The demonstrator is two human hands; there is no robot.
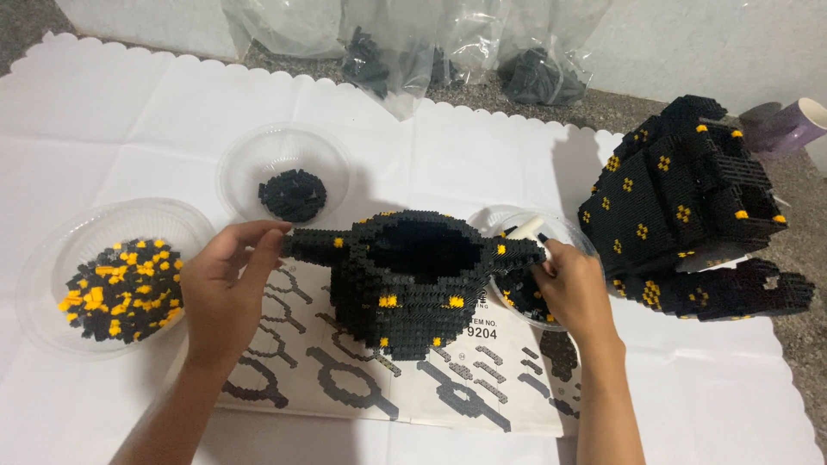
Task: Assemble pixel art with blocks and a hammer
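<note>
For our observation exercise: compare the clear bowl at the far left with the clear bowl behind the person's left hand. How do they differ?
The far-left bowl holds a mix of black and yellow small bricks; the rear bowl holds only black ones. The far-left bowl's heap is wider and fuller; the rear bowl's is a small patch. The far-left bowl lies nearer the camera; the rear bowl lies farther back. Both are clear plastic and rest on the white cloth.

Two bare forearms come up from the bottom edge of the frame, one at lower left and one at lower right. No sleeves show on either; both arms are uncovered as far as the frame reaches. The left hand (226,288) and the right hand (573,288) wear no gloves, rings, watch or bracelets. The fingernails look short and unpainted.
</note>
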